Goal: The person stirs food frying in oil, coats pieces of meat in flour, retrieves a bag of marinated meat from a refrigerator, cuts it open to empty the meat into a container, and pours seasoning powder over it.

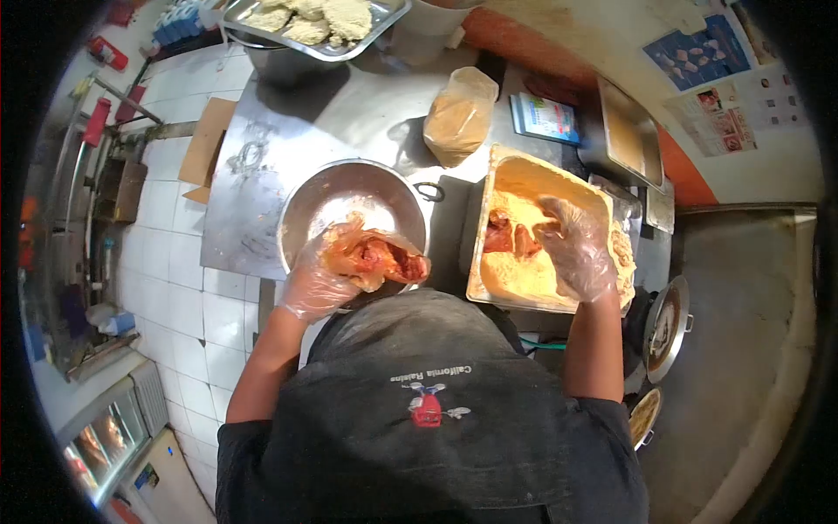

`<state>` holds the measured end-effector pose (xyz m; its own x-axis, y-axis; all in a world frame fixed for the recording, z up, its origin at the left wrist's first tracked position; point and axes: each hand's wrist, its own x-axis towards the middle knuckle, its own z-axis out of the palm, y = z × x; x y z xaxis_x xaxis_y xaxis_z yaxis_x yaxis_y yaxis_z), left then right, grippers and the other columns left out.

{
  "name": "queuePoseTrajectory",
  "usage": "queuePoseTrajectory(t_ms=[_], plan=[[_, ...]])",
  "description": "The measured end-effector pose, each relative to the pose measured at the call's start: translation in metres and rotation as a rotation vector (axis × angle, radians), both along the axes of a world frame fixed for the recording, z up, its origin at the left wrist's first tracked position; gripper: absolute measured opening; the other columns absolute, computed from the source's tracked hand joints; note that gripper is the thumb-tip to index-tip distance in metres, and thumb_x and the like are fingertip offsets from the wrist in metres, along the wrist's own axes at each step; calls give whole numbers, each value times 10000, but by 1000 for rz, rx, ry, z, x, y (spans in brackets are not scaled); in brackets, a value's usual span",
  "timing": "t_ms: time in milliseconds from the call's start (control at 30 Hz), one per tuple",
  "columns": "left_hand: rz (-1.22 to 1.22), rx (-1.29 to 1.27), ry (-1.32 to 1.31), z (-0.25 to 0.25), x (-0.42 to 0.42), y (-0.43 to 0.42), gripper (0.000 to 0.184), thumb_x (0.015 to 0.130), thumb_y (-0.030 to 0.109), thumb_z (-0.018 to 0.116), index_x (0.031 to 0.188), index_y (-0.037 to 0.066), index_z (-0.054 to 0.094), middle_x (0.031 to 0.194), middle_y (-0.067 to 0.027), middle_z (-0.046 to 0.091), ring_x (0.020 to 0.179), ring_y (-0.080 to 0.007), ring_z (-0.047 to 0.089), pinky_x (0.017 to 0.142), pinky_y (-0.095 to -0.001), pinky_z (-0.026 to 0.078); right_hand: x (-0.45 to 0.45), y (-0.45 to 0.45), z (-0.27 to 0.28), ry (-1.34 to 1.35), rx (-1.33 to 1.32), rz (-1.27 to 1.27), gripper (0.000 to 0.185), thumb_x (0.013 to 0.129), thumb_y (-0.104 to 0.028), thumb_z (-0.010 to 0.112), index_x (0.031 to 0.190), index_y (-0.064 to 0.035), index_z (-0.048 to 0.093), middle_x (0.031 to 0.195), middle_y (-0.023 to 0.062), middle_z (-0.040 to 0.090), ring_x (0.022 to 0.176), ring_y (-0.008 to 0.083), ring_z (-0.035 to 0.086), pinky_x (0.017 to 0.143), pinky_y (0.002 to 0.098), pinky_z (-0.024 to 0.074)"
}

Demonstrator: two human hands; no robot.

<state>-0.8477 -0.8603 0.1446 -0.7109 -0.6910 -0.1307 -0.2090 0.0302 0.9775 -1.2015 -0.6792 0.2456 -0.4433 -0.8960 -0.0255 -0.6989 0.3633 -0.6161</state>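
Note:
My left hand (323,278), in a clear plastic glove, is closed round reddish raw meat (374,262) above the near part of a round metal bowl (297,210). My right hand (576,249), gloved too, is over the right part of a rectangular tub (477,253) of yellowish flour (524,284). Its fingers are partly spread, with nothing visible between them. Just left of its fingertips, pieces of red meat (500,234) lie in the flour.
A bag of brownish powder (458,118) stands behind the bowl and tub on the metal table (249,218). A tray (349,51) of coated pieces is at the back left. Pans (668,327) sit to the right, beside a metal container (624,131) farther back.

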Motion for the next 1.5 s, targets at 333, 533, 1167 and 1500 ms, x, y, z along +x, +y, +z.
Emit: queuePoseTrajectory(t_ms=[333, 533, 1167, 1500], plan=[[-106, -320, -78, 2, 6, -7, 719, 866, 166, 839, 1483, 60, 486, 1350, -60, 643, 1200, -181, 629, 1036, -341, 530, 150, -120, 41, 435, 326, 888, 185, 915, -184, 642, 1014, -48, 720, 877, 165, 742, 790, 350, 741, 705, 454, 589], [-29, -558, -56, -2, 9, -14, 582, 785, 28, 785, 1347, 88, 643, 1231, -180, 708, 1125, -377, 678, 984, -408, 538, 168, -129, 22, 288, 68, 949, 124, 911, -203, 660, 945, -84, 674, 844, 138, 716, 742, 318, 716, 655, 439, 573], [-76, -390, -237, 2, 4, 4, 263, 834, 116, 739, 1084, 41, 759, 1047, -167, 755, 987, -367, 702, 897, -441, 539, 156, -89, -21, 150, 50, 807, 204, 915, -176, 617, 999, -19, 715, 990, 207, 729, 814, 355, 753, 672, 454, 612], [77, 66, -48, -34, 9, -1, 317, 890, 178, 756, 1149, -4, 738, 1106, -157, 757, 1044, -278, 717, 895, -380, 551, 115, -75, -6, -202, -305, 702, 225, 753, -55, 765, 948, -56, 652, 948, 152, 703, 925, 343, 706, 801, 425, 566]])
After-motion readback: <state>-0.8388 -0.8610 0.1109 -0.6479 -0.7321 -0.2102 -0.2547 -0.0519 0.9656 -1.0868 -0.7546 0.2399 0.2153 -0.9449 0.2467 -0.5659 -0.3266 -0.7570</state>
